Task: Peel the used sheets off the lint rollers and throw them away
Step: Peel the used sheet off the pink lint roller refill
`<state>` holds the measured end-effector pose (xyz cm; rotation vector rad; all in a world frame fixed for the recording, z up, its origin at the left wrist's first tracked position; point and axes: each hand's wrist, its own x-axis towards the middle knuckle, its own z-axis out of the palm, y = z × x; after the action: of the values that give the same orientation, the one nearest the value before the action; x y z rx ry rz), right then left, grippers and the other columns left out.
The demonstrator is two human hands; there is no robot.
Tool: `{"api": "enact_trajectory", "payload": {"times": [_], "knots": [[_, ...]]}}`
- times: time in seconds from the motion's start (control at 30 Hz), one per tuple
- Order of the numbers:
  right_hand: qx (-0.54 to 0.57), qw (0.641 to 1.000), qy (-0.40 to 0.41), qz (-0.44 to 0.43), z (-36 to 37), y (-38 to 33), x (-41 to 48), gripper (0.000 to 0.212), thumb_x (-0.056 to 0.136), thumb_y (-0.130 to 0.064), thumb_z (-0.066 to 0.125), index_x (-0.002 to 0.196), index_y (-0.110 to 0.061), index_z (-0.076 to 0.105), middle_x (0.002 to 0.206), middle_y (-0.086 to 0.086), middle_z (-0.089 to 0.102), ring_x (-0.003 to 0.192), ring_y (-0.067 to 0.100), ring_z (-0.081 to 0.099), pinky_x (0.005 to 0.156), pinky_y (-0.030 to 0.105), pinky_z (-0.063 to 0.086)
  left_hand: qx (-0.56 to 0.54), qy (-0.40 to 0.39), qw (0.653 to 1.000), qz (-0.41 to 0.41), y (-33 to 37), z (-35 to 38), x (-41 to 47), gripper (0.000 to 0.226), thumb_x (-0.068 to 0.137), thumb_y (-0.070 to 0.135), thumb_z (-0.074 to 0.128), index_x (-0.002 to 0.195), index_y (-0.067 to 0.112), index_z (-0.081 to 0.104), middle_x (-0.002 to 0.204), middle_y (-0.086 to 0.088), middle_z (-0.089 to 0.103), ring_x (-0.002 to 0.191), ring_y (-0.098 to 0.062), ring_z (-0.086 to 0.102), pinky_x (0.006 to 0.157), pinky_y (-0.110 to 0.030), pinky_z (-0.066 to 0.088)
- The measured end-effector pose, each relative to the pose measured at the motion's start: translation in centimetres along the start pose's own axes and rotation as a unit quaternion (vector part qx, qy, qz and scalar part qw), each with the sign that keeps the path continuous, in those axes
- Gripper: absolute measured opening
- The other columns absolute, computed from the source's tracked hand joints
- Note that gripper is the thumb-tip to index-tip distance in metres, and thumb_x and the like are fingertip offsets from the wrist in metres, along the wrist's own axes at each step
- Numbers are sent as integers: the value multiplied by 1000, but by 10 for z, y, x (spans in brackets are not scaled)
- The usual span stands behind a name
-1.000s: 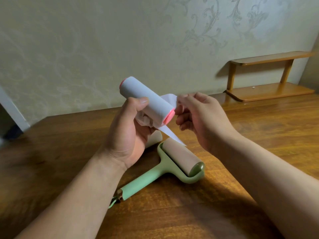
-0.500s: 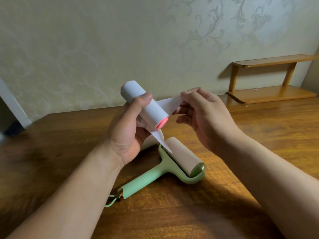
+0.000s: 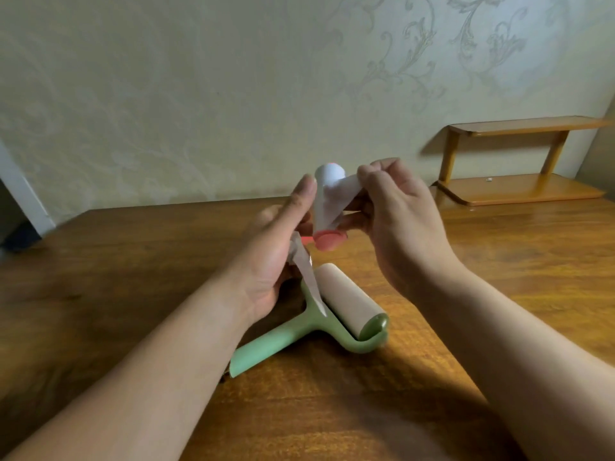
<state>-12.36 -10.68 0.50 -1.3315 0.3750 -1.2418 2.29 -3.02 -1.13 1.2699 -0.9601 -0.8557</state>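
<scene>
Since half a second ago the white roller (image 3: pixel 327 201) has swung from lying slantwise to standing nearly end-on, pink cap (image 3: pixel 329 241) toward the camera, and both hands have risen toward 12 o'clock over the table (image 3: pixel 133 261).

What could go wrong: the sheet (image 3: pixel 346 188) looks thin and sticky, so a pull off-line may tear it into a strip and leave a piece on the core. It may also cling to the fingers and fold on itself. A loose strip (image 3: pixel 307 281) hangs from the left palm toward 6 o'clock, its tip over the green roller (image 3: pixel 342 304); it could stick to that roller's tan roll if it drops lower.

Grip: the left hand (image 3: pixel 273 257) is mostly spread, fingers straight, cradling the white roller at its 9 o'clock side; I cannot tell how firmly, since the palm hides the contact. The right hand (image 3: pixel 396 211) is curled, thumb and fingertips pressed together on the sheet's free edge at the roller's 3 o'clock side, near its far end.

The green roller lies on the table at 6 o'clock of the hands, handle pointing to 8 o'clock, untouched. No bin is in view.
</scene>
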Motion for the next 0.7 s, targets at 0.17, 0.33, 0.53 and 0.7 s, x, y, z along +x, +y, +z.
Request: {"api": "enact_trajectory", "payload": {"times": [0.17,0.33,0.53,0.7], "knots": [[158,983,-15,93,4,-5,5,28,113,-10,43,89,-4,55,69,16,60,59,24,62,52,29,52,-64,-31,997,-7,-8,4,2,67,86,56,78,135,10,74,108,-6,81,89,-17,72,73,-30,45],[237,957,31,164,-9,-4,14,38,112,-13,44,75,-14,51,52,-1,53,52,14,53,50,23,46,-115,-67,991,6,-9,0,2,45,93,40,82,130,15,74,108,-4,79,88,-12,72,69,-22,54],[76,989,18,126,-36,2,27,40,98,-30,80,122,-3,63,99,8,68,79,14,67,65,24,52,-93,-8,996,8,-5,-16,9,36,86,35,75,111,10,68,85,-13,69,65,-16,62,50,-23,45],[-265,949,-161,45,-37,9,21,21,93,-42,84,95,-21,86,80,-9,78,67,5,60,60,18,44,-122,-20,992,-31,-5,-23,7,44,85,36,67,118,10,81,103,-15,82,91,-28,81,66,-30,60]]}}
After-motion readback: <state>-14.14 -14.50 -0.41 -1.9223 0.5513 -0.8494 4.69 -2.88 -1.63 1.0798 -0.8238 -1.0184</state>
